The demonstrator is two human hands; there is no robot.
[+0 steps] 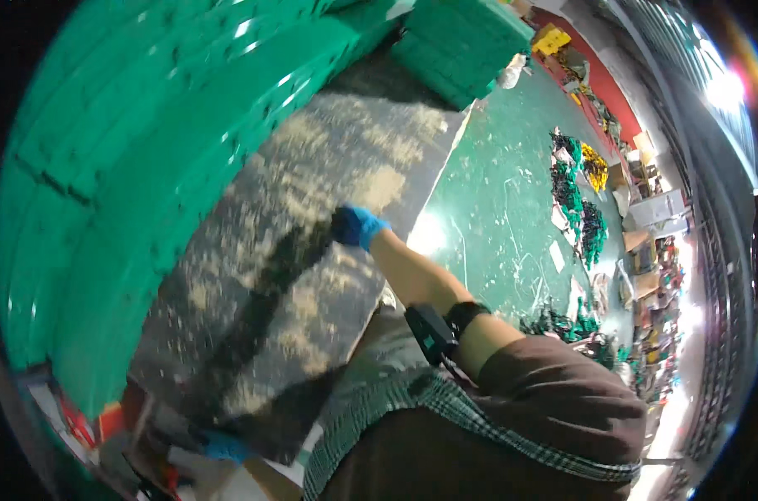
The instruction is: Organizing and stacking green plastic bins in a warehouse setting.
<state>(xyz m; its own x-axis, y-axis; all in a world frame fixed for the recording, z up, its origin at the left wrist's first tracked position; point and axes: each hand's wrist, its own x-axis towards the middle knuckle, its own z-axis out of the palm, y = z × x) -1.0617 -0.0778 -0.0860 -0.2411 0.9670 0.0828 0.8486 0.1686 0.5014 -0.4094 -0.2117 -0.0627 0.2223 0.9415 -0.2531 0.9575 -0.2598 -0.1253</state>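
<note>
My right hand (360, 228), in a blue glove, is over the middle of a dark work board (253, 225) marked with tan, dusty patches. Its fingers look curled closed, and whatever may be in them is hidden by the hand and the dark patch beside it. Low in the picture, my left hand (225, 447), also gloved in blue, is by the near left corner of the board. It is blurred and in shadow, so its fingers do not show. A black device is strapped to my right forearm (433, 288).
Large green plastic crates (187, 142) line the board's left side, and another green crate (458, 50) stands at its far end. On the green floor (496, 184) to the right lie piles of black and green pieces (569, 192) and yellow pieces (594, 167). Cardboard boxes (646, 284) stand beyond.
</note>
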